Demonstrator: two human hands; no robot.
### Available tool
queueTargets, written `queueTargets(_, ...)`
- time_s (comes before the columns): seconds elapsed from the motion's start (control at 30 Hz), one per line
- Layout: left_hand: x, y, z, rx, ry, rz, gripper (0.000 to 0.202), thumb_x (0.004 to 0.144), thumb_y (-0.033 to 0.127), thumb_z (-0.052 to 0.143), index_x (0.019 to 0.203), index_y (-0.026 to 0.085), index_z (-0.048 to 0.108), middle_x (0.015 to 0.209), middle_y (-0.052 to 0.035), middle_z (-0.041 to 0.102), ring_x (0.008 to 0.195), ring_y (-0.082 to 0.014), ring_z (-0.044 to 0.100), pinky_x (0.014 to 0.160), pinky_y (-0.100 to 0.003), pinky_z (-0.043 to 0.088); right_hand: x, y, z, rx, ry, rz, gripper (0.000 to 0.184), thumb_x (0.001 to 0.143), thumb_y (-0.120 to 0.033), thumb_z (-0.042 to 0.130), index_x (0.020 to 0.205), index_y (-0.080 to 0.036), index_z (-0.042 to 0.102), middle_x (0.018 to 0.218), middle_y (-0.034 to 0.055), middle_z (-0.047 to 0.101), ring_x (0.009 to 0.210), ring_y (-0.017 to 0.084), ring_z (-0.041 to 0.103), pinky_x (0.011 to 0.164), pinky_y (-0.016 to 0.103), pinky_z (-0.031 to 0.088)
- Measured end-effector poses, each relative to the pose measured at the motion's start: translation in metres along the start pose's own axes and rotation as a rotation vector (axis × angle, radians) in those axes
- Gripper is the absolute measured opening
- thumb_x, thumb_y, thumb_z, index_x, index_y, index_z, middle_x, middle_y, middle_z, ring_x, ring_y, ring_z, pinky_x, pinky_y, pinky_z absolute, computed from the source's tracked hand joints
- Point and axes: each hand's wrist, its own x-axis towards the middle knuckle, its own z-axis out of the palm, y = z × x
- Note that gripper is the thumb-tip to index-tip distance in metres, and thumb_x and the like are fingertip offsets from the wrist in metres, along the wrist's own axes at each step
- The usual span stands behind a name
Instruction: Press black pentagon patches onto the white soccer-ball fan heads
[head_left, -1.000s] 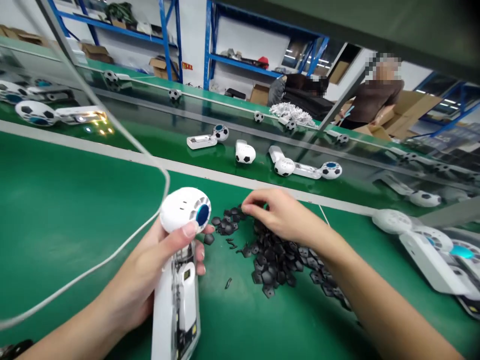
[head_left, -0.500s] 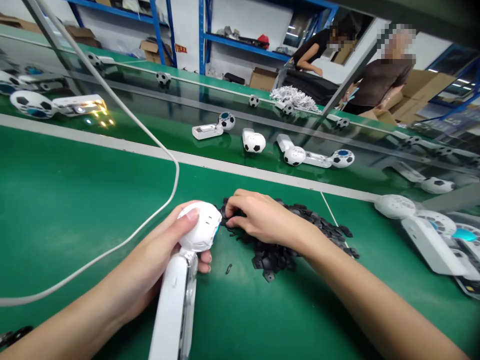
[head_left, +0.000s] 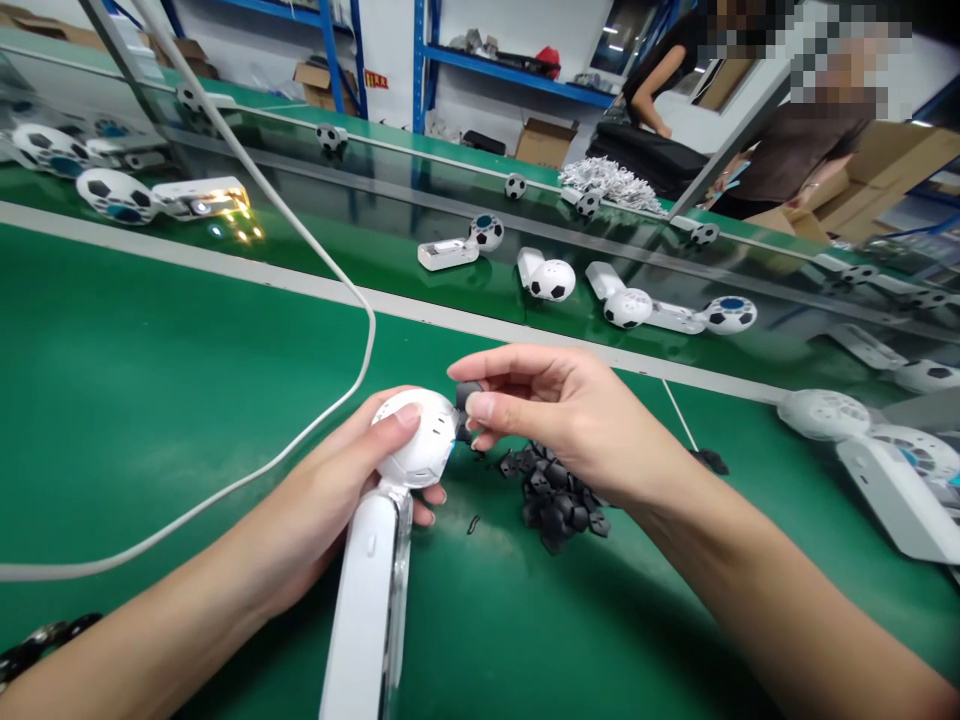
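I'm watching from afar as the feed shows a white cord (head_left: 370, 330) looping over a green mat (head_left: 150, 420). The left hand (head_left: 330, 480) is closing firmly around a smooth white device (head_left: 415, 437), gripping its rounded head above the long handle. The right hand (head_left: 577, 410) is nearly closed, pinching a matte black piece (head_left: 469, 395) between thumb and forefinger right at the head's edge. Just beside them, angular black pieces are lying in a loose pile (head_left: 555, 505) on the mat. Further right, more white devices (head_left: 892, 470) are resting near the mat's edge, while cardboard boxes (head_left: 545, 145) are sitting on blue shelving (head_left: 510, 75) behind.
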Motion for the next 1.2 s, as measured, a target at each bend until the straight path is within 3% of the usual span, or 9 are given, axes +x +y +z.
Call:
queueTargets(0.27, 0.002, 0.004, 0.003, -0.06, 0.008, -0.031, 0.059, 0.079, 0.06, 0.078, 0.121, 0.022, 0.06, 0.078, -0.0082, 0.072, 0.06, -0.0183, 0.067, 0.054, -0.02, 0.058, -0.005, 0.0, 0.009, -0.032, 0.022, -0.041, 0.01, 0.086, -0.014, 0.071, 0.092, -0.019, 0.077, 0.075, -0.0036, 0.069, 0.066, 0.009, 0.063, 0.065, 0.022, 0.055)
queueTargets(0.47, 0.005, 0.006, 0.004, -0.216, 0.013, -0.04, 0.036, 0.098, 0.044, 0.06, 0.12, 0.017, 0.064, 0.09, -0.0107, 0.07, 0.074, -0.0215, 0.069, 0.068, -0.035, 0.067, -0.003, 0.008, 0.014, 0.065, -0.057, 0.058, 0.013, 0.076, -0.02, 0.083, 0.082, -0.016, 0.073, 0.069, -0.0015, 0.07, 0.064, 0.013, 0.067, 0.064, 0.026, 0.057)
queueTargets(0.53, 0.005, 0.006, 0.005, -0.257, 0.031, -0.081, 0.036, 0.101, 0.044, 0.053, 0.114, 0.014, 0.067, 0.083, -0.0117, 0.069, 0.071, -0.0207, 0.068, 0.069, -0.036, 0.067, -0.004, 0.01, 0.014, 0.012, -0.059, 0.016, 0.003, 0.083, -0.017, 0.076, 0.084, -0.016, 0.074, 0.071, -0.0015, 0.071, 0.065, 0.012, 0.067, 0.065, 0.025, 0.056)
queueTargets(0.63, 0.005, 0.008, 0.006, -0.309, 0.076, -0.127, 0.04, 0.104, 0.045, 0.047, 0.109, 0.013, 0.07, 0.074, -0.0112, 0.067, 0.064, -0.0195, 0.067, 0.065, -0.036, 0.067, -0.006, 0.013, 0.015, -0.183, -0.048, -0.086, 0.014, 0.091, -0.013, 0.064, 0.09, -0.019, 0.077, 0.087, 0.0, 0.072, 0.072, 0.011, 0.066, 0.069, 0.025, 0.054)
queueTargets(0.73, 0.003, 0.008, 0.007, -0.33, 0.067, -0.101, 0.037, 0.104, 0.041, 0.046, 0.114, 0.014, 0.069, 0.08, -0.011, 0.068, 0.065, -0.0196, 0.068, 0.069, -0.04, 0.068, -0.008, 0.018, 0.02, -0.275, -0.044, -0.11, 0.016, 0.091, -0.014, 0.064, 0.103, -0.018, 0.074, 0.086, -0.0001, 0.069, 0.076, 0.013, 0.065, 0.07, 0.027, 0.054)
queueTargets(0.87, 0.001, 0.003, 0.006, -0.301, 0.014, -0.045, 0.032, 0.103, 0.039, 0.05, 0.122, 0.019, 0.067, 0.106, -0.0135, 0.071, 0.081, -0.023, 0.072, 0.078, -0.044, 0.067, -0.007, 0.025, 0.027, -0.294, 0.033, -0.116, 0.023, 0.085, -0.012, 0.072, 0.104, -0.022, 0.064, 0.078, -0.006, 0.061, 0.07, 0.01, 0.064, 0.065, 0.023, 0.054)
queueTargets(0.97, -0.001, 0.0, 0.003, -0.28, -0.033, -0.031, 0.031, 0.095, 0.033, 0.067, 0.125, 0.023, 0.065, 0.115, -0.0116, 0.07, 0.084, -0.0218, 0.071, 0.078, -0.042, 0.068, -0.005, 0.026, 0.027, -0.366, 0.048, -0.148, 0.024, 0.084, -0.012, 0.073, 0.102, -0.024, 0.062, 0.08, -0.0061, 0.06, 0.072, 0.01, 0.063, 0.063, 0.021, 0.053)
queueTargets(1.1, -0.003, -0.002, 0.001, -0.264, -0.064, -0.078, 0.053, 0.075, 0.024, 0.091, 0.122, 0.024, 0.065, 0.105, -0.007, 0.07, 0.075, -0.0165, 0.068, 0.075, -0.034, 0.068, -0.005, 0.024, 0.025, -0.456, 0.055, -0.181, 0.021, 0.087, -0.01, 0.066, 0.103, -0.023, 0.061, 0.082, -0.0045, 0.061, 0.075, 0.011, 0.062, 0.066, 0.023, 0.053)
queueTargets(1.2, -0.002, 0.0, 0.005, -0.256, -0.089, -0.058, 0.054, 0.077, 0.027, 0.09, 0.123, 0.02, 0.063, 0.095, -0.0072, 0.069, 0.078, -0.0199, 0.07, 0.077, -0.034, 0.067, -0.006, 0.024, 0.023, -0.448, 0.033, -0.181, 0.019, 0.09, -0.011, 0.064, 0.106, -0.022, 0.061, 0.084, -0.0036, 0.06, 0.075, 0.011, 0.061, 0.068, 0.024, 0.053)
